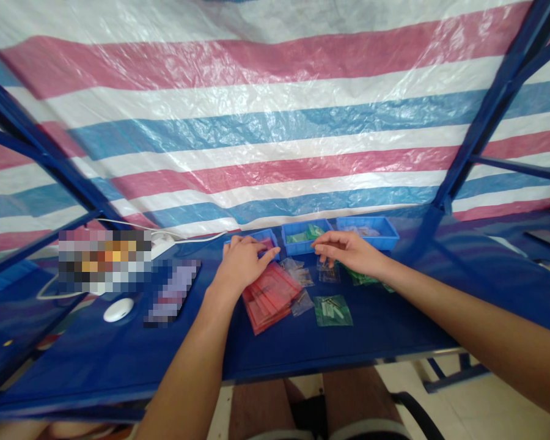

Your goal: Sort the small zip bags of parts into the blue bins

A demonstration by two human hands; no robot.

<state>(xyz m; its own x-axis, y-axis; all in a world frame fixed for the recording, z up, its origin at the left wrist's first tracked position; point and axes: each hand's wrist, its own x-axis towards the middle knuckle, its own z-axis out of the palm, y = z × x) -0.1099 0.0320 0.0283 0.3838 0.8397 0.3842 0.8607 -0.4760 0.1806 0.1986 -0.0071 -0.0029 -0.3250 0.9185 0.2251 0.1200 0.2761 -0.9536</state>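
Note:
My left hand (245,266) reaches over the left blue bin (268,233), its thumb apart from the fingers; no held thing shows. Just below it lies a stack of red plastic bags (272,296). My right hand (351,252) is in front of the other bins, fingers curled, thumb and index tips close together; what they hold, if anything, I cannot make out. Under its fingertips is a small clear bag (329,273) with small parts. Nearer me lies a green-tinted bag (333,310) holding screws and pale strips. More clear bags (302,275) lie beside the red stack.
The middle bin (297,244) holds green bags; the right bin (385,235) holds clear bags. Green bags (364,278) lie partly under my right forearm. On the left are a phone (174,293), a white oval object (118,310) and cables. Blue frame posts (470,134) flank the table.

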